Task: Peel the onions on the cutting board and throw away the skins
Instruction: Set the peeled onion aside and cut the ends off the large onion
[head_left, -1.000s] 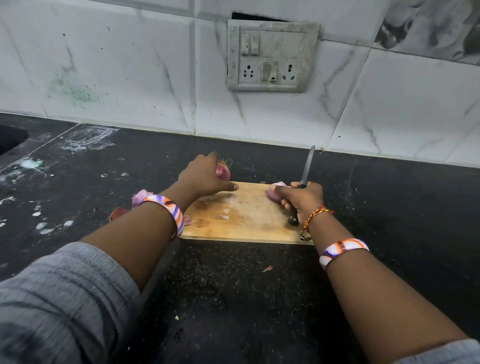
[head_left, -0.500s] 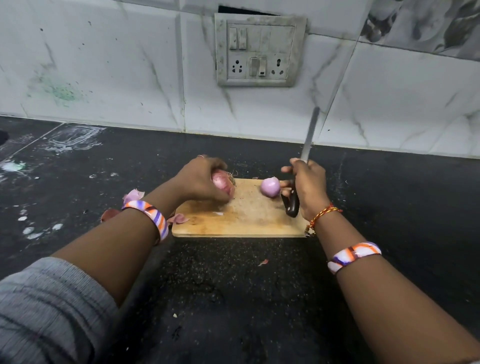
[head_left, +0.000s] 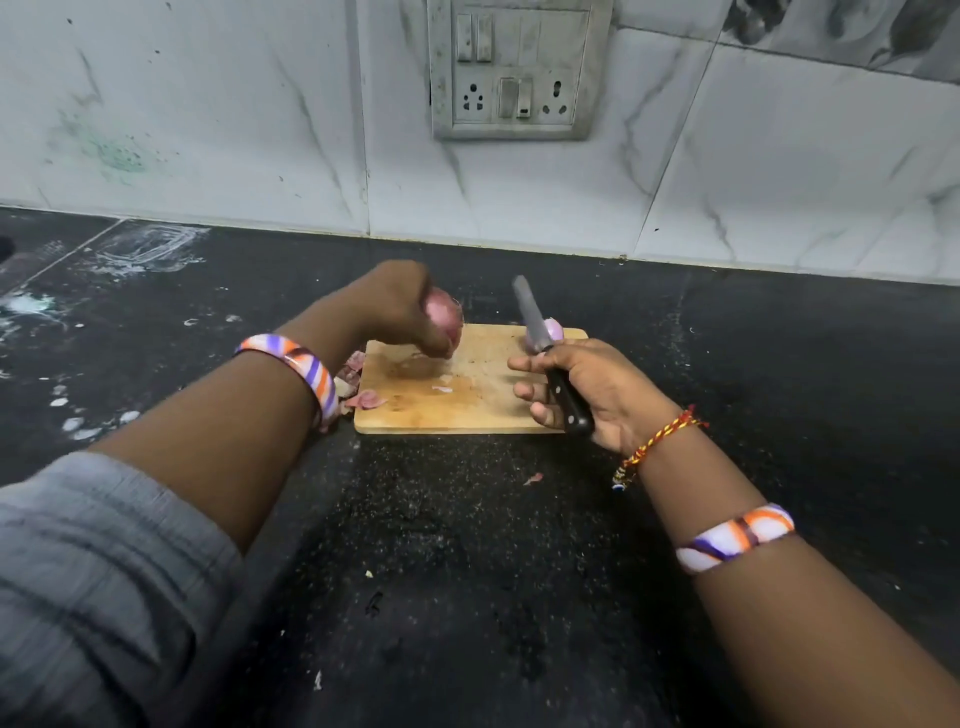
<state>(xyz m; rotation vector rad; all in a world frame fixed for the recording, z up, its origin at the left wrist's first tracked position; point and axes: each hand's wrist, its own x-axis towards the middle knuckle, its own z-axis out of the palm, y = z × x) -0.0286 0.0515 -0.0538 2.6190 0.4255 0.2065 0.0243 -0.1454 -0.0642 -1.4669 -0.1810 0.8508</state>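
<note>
Steel knife (head_left: 540, 343) blade half hides the peeled onion (head_left: 554, 328) behind it.

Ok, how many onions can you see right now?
2. One onion is gripped in the left hand over the cutting board; the other onion sits at the board's far right corner, partly behind the knife.

Black counter (head_left: 467, 545); on it cutting board (head_left: 467, 410); onion skins (head_left: 350, 376) beside.
</note>
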